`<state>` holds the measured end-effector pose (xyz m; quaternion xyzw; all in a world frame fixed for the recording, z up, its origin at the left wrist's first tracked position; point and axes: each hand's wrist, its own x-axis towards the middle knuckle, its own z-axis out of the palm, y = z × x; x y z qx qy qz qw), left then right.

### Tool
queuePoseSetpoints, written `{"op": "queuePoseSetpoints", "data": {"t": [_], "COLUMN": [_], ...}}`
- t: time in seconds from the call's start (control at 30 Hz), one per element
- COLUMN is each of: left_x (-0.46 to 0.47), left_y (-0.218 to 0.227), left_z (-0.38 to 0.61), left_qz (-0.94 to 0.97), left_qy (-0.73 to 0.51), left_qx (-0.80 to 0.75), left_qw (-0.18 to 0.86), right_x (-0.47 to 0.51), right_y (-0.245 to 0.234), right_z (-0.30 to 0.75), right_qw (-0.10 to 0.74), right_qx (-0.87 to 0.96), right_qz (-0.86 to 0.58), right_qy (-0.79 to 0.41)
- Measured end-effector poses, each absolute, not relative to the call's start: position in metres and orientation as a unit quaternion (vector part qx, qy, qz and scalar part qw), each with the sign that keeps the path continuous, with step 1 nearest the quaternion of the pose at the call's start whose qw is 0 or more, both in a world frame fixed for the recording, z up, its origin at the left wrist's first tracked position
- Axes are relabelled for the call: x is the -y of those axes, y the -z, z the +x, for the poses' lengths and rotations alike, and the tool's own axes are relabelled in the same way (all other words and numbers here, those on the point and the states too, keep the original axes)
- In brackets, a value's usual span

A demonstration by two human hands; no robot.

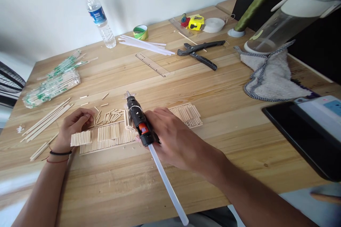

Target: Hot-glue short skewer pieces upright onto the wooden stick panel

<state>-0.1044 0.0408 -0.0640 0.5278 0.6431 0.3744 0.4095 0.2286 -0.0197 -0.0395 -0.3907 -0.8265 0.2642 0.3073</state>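
Note:
My right hand [170, 136] is wrapped round a black and orange hot glue gun [137, 117]. Its nozzle points away from me and a clear glue stick [166, 182] sticks out of its back. Under the gun lies a flat panel of short wooden sticks [106, 136] glued side by side, reaching right to a second patch [188, 113]. My left hand [73, 126] rests curled on the panel's left end, fingertips pressing the sticks. Loose cut stick pieces [110, 114] lie just beyond the panel.
Long wooden sticks [48, 117] and bagged chopsticks [52, 87] lie at the left. A water bottle [98, 16], tape roll [140, 32], glue sticks [146, 45], ruler [150, 64], cutters [198, 52], tape measure [196, 22], thread spool [246, 16], towel [271, 74] and tablet [303, 131] occupy the back and right.

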Motion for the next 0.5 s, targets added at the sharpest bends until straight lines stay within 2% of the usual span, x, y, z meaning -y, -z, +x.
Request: {"op": "queuePoseSetpoints", "data": {"t": [0.5], "left_x": [-0.0425], "left_y": [0.0686], "left_z": [-0.1084], "left_qz": [0.523], "left_qy": [-0.389], "left_qx": [-0.626], "left_qw": [0.428], "right_x": [0.0188], "right_y": [0.0391], "right_z": [0.2288], "right_qw": [0.305], "right_qx": [0.827], "right_qz": [-0.388], "right_qy": [-0.270]}}
